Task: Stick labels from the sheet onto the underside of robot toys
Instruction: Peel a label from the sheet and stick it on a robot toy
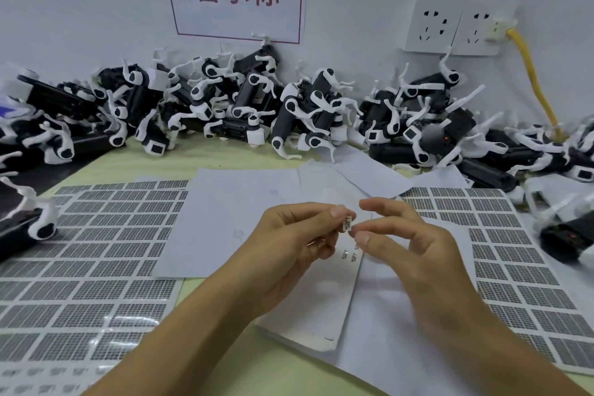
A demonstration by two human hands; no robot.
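Note:
A small printed label (347,223) sits between my two hands above the middle of the table. My left hand (289,244) pinches it at thumb and forefinger, and also holds a narrow backing strip (345,280) that hangs down with a few labels left on it. My right hand (405,244) pinches the label's right edge with thumb and forefinger, the other fingers loosely curled. Black and white robot toys (250,106) lie heaped along the wall behind. Neither hand holds a toy.
Label sheets with grey printed grids lie flat at the left (96,251) and right (514,267). Blank white sheets (231,219) cover the middle. More toys lie at the far left (29,222) and right (572,235). Wall sockets (450,26) and a yellow cable (533,74) are back right.

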